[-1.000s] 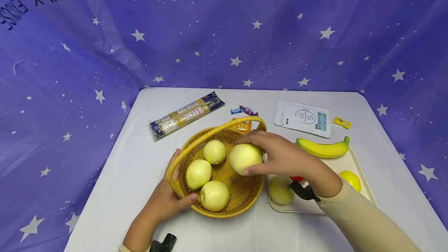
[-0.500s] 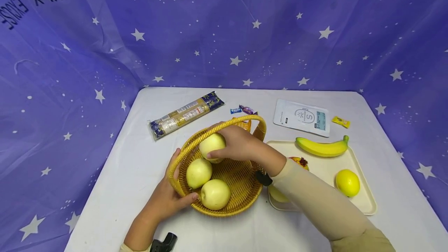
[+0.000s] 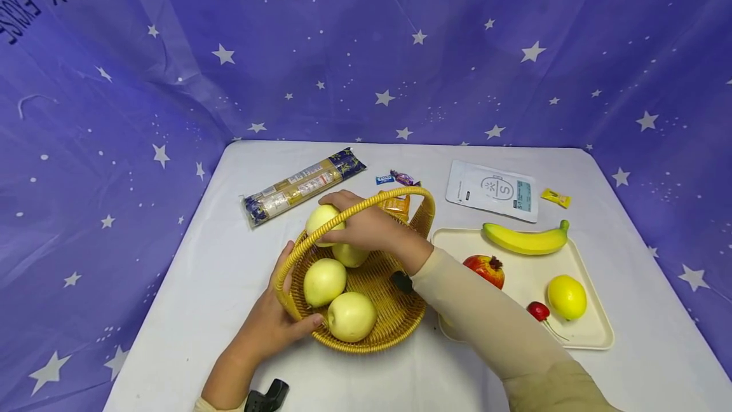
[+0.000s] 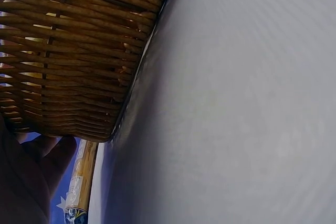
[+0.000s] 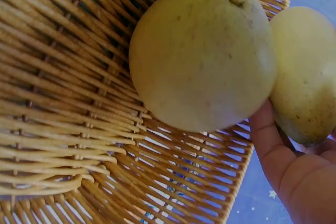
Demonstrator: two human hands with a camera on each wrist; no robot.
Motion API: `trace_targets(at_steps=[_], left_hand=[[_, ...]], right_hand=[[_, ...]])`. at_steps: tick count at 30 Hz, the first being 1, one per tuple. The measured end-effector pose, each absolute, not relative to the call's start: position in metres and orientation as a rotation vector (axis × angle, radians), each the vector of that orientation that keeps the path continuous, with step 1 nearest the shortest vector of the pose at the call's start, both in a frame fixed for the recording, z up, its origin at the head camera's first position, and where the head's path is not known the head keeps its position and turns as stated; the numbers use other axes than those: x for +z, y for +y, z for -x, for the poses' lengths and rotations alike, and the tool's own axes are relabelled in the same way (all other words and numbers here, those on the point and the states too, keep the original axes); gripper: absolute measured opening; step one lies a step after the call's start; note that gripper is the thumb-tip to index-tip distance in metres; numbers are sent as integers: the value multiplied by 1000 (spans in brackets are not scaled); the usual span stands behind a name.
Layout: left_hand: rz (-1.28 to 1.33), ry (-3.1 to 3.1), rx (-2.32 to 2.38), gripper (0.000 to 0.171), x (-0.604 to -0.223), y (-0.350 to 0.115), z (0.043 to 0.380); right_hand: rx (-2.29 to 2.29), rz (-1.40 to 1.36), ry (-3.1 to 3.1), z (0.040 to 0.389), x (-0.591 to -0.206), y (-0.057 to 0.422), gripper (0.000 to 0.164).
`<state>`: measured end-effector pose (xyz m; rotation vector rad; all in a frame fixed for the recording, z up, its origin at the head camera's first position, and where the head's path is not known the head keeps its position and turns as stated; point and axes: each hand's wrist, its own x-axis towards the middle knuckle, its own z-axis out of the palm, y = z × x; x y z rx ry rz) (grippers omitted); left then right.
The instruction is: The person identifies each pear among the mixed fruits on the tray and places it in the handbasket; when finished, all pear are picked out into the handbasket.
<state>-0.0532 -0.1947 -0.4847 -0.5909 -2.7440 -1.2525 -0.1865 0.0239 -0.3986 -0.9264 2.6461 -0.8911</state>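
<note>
A yellow wicker basket (image 3: 394, 310) with an arched handle stands mid-table. My left hand (image 3: 274, 320) grips its left side, thumb over the rim; the left wrist view shows the basket's woven wall (image 4: 73, 61) close up. Reaching beneath the handle, my right hand (image 3: 372, 227) holds a pale yellow pear (image 3: 323, 221) over the basket's back left rim. In the right wrist view, fingers and thumb surround that held pear (image 5: 304, 72). Several similar pears lie inside: one below the held fruit (image 3: 350, 255), one at left (image 3: 325, 282), one at front (image 3: 352, 317).
To the right, a cream tray (image 3: 595, 329) holds a banana (image 3: 526, 239), a pomegranate (image 3: 485, 269), a lemon (image 3: 567, 297) and a small red radish (image 3: 537, 310). Behind lie a noodle packet (image 3: 303, 186), small candies (image 3: 403, 178), an orange packet (image 3: 396, 206), a white pouch (image 3: 493, 191) and a yellow candy (image 3: 556, 198).
My right hand has carried the pear leftward across the basket, from its right side to the back left rim. More of the tray shows. My left hand keeps its hold on the basket.
</note>
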Motion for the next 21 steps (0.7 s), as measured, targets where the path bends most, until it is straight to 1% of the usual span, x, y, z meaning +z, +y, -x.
trace_targets(at_steps=[5, 12, 14, 21], left_hand=[[593, -2749, -1244, 126, -485, -195, 55], [593, -2750, -1208, 125, -484, -196, 53], [585, -2754, -1205, 125, -484, -196, 53], [585, -2745, -1212, 126, -486, -196, 53]], right_hand=[[-815, 952, 2605, 184, -398, 18, 71], [-649, 1076, 2643, 179, -406, 13, 63], [-606, 1073, 2649, 180, -412, 12, 65], [-598, 997, 2543, 182, -431, 11, 58]])
